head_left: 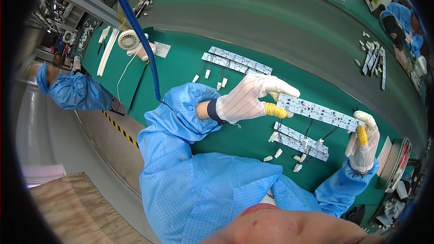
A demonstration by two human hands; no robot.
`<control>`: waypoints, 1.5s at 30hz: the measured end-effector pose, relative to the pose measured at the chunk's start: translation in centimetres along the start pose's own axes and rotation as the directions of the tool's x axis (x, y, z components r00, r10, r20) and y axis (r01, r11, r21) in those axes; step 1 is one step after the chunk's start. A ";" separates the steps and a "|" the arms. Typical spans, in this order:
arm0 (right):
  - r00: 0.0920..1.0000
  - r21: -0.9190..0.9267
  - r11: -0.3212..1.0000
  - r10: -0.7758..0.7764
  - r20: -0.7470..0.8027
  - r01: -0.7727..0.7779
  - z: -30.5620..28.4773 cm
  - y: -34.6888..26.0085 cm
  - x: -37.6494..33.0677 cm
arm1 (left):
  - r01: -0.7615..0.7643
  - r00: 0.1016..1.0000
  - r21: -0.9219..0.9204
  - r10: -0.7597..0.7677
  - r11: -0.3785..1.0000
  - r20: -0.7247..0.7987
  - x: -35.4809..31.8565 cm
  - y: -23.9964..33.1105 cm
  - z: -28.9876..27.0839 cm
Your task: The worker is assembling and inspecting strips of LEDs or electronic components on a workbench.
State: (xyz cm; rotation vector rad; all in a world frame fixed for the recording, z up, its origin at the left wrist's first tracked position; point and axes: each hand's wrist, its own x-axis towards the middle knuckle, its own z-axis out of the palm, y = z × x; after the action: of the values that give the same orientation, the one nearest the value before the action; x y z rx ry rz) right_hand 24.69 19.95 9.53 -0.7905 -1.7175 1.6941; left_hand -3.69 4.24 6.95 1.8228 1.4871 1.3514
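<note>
While the left hand [246,99] and right hand [363,147] each pinch an end of the LED strip board [318,112], hold edges only, level above the desk [181,70].

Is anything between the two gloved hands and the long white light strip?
No. Both hands already grip it: the left hand pinches one end of the light strip, the right hand pinches the other. It hangs above more strips on the green table.
</note>
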 end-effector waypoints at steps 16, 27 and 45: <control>0.999 0.008 0.999 0.044 -0.007 -0.044 -0.5 -0.5 -0.4 | 0.241 0.967 -0.221 -0.213 0.945 0.140 0.1 -0.2 0.2; 0.996 0.113 0.994 -0.016 0.083 0.006 -0.7 0.6 0.1 | 0.072 0.997 -0.165 -0.069 0.984 0.025 -0.4 -0.6 0.6; 0.983 0.190 0.980 -0.094 0.155 0.064 -1.0 0.8 0.2 | 0.050 0.995 -0.177 -0.065 0.983 -0.077 -0.5 -0.9 0.7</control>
State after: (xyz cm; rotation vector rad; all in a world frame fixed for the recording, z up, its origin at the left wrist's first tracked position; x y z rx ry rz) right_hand 25.30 20.72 8.73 -0.5043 -1.6440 1.8740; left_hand -3.53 4.28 5.74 1.6214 1.4016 1.4948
